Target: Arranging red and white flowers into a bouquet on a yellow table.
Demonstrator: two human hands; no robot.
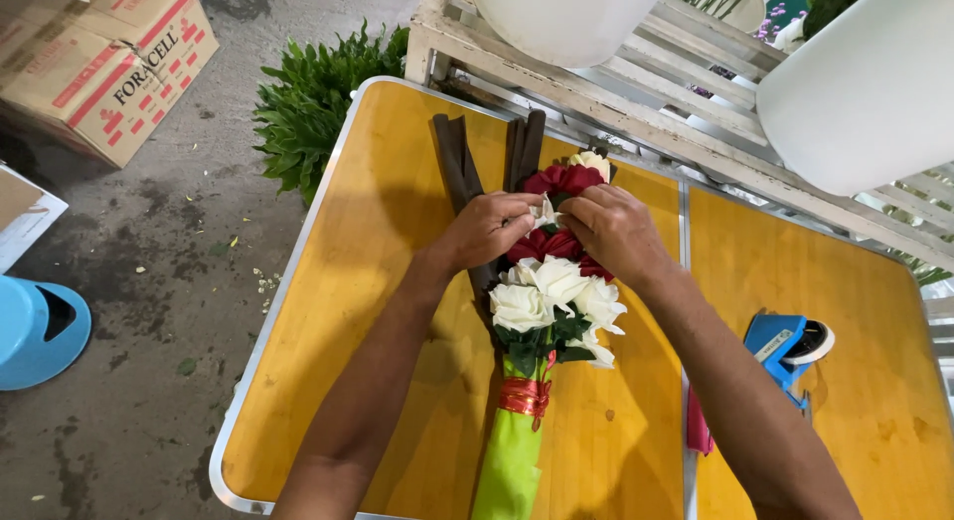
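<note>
The left hand [489, 229] is resting on the bouquet [553, 281], which is lying along the middle of the yellow tabletop [338, 311], its fingers pinching a small white piece [545, 214]. The right hand [614, 232] is meeting it, fingers closed on the same piece. A blue tape dispenser [785, 346] is sitting well to the right.

Two hands: left [487, 227], right [613, 230], fingertips meeting over one bouquet [552, 301]. Around fingers: about three red roses [562, 179]; below fingers: about four white roses [556, 281]. One red ribbon [525, 394]. One green wrap [509, 465]. One blue tape dispenser [785, 346], right of fingers. Two white tubs [865, 83]. One cardboard box [109, 63].
</note>
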